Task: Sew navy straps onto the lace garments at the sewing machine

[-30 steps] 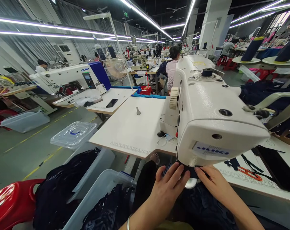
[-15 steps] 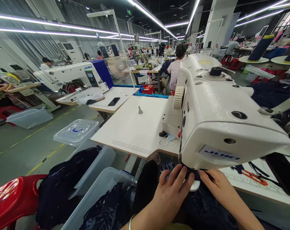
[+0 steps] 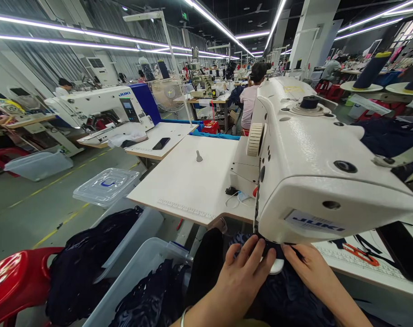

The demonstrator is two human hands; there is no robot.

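Note:
A dark navy patterned garment (image 3: 291, 295) hangs in my lap and runs up under the head of a white JUKI sewing machine (image 3: 315, 159). My left hand (image 3: 242, 272) lies over the fabric edge just below the machine head, its fingers bent onto the cloth and its thumb hidden. To its right, my right hand (image 3: 305, 263) pinches the same fabric between thumb and fingers. A rounded white machine part (image 3: 277, 266) shows between the hands. The needle area is hidden behind the machine head and my fingers.
Left of the machine is a white tabletop (image 3: 182, 177) with a small grey piece (image 3: 199, 156). Clear bins (image 3: 141, 254) of dark fabric and a red stool (image 3: 18, 281) stand at left. Orange-handled snips (image 3: 361, 254) and a black phone-like slab (image 3: 402, 252) lie at right.
My hands keep nearly the same place on the fabric. The view has shifted slightly, and the person in pink ahead has changed posture a little.

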